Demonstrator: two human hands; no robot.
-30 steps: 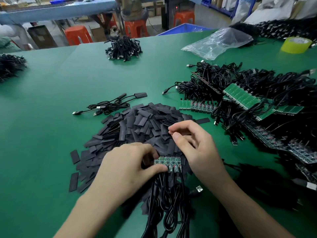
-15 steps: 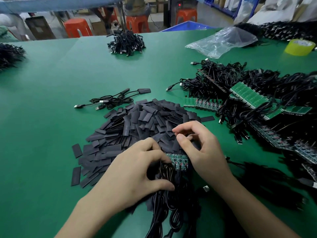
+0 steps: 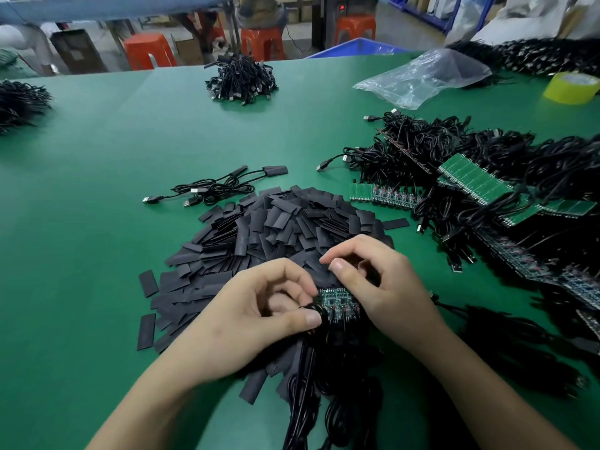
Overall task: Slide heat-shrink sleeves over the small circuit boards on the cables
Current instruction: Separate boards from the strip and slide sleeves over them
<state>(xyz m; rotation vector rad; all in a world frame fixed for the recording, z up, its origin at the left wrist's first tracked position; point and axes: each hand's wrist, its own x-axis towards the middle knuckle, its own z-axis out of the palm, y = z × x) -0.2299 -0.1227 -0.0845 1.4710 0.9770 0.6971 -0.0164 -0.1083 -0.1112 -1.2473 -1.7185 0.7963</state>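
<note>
Nearest me, a bundle of black cables (image 3: pixel 324 384) runs from the lower edge up to a short strip of circuit boards (image 3: pixel 337 302), which lies component side up on the near edge of the sleeve pile. My left hand (image 3: pixel 259 306) is at the strip's left end: the grip is clamped, thumb pressed onto a loop of cable just beside the boards, fingers curled behind it. My right hand (image 3: pixel 383 287) covers the strip's right end, fingers curled with the thumb raised above the boards. I cannot tell whether this grip is pinching a sleeve or holds nothing.

Beyond both hands the heat-shrink sleeves (image 3: pixel 276 228) lie in a broad heap of flat black pieces on the green desk (image 3: pixel 97 222), with strays at its left edge. Behind the heap lie two cables with sleeved ends (image 3: pixel 220 186).

To the right, a large tangle of cables and green board strips (image 3: pixel 487 190) awaits sleeving.

Farther back: a clear plastic bag (image 3: pixel 422 76), a yellow tape roll (image 3: pixel 571 87), a cable bundle at centre (image 3: pixel 242 79) and another at the left edge (image 3: pixel 19 102). Orange stools (image 3: pixel 149 53) stand past the desk.
</note>
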